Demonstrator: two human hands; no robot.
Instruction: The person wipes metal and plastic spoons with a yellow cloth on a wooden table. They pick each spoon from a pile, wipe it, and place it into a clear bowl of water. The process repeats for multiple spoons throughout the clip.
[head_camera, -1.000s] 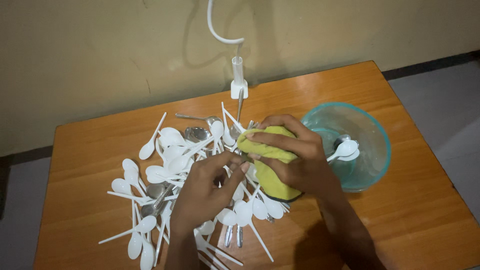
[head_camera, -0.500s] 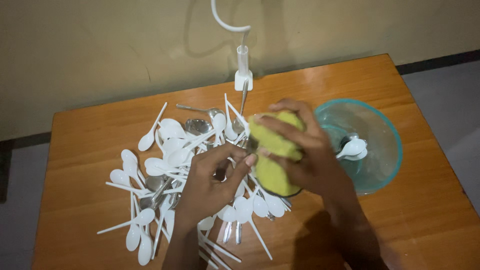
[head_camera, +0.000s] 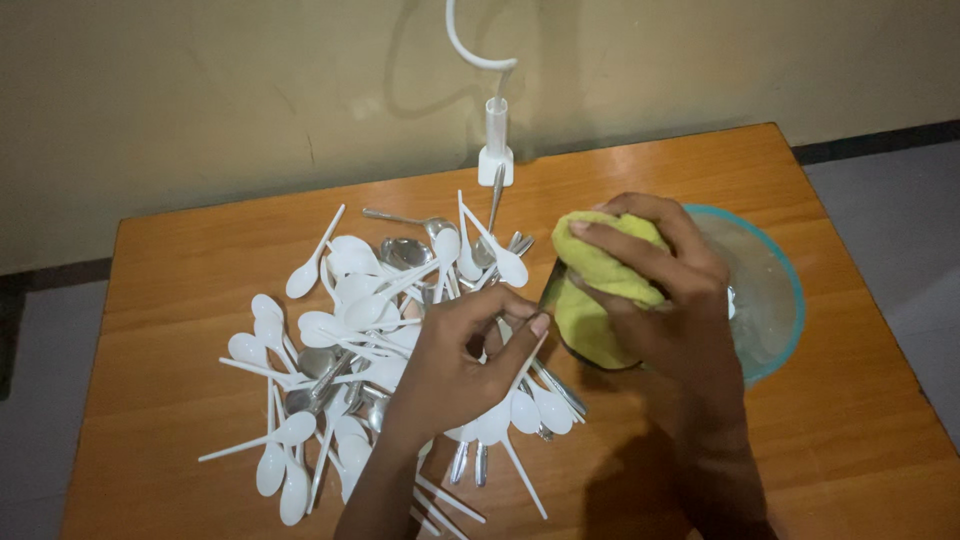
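Metal cutlery piece (head_camera: 551, 285) sits pinched by its handle in the left hand (head_camera: 470, 355), over the heap of white plastic spoons (head_camera: 345, 330) on the wooden table (head_camera: 180, 250). Right hand (head_camera: 670, 300) is closed round a yellow cloth (head_camera: 600, 290) wrapped over its upper end, beside the teal bowl (head_camera: 775, 290).

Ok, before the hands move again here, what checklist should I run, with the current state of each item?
1. Right hand gripping the yellow-green cloth: ok.
2. Left hand pinching a utensil handle by the cloth: ok; its kind, cannot tell.
3. Utensil's working end wrapped in the cloth: cannot tell, hidden.
4. Clear teal-rimmed bowl upright beside the right hand: ok.
5. Pile of white plastic spoons and metal spoons wholly on the orange wooden table: ok.
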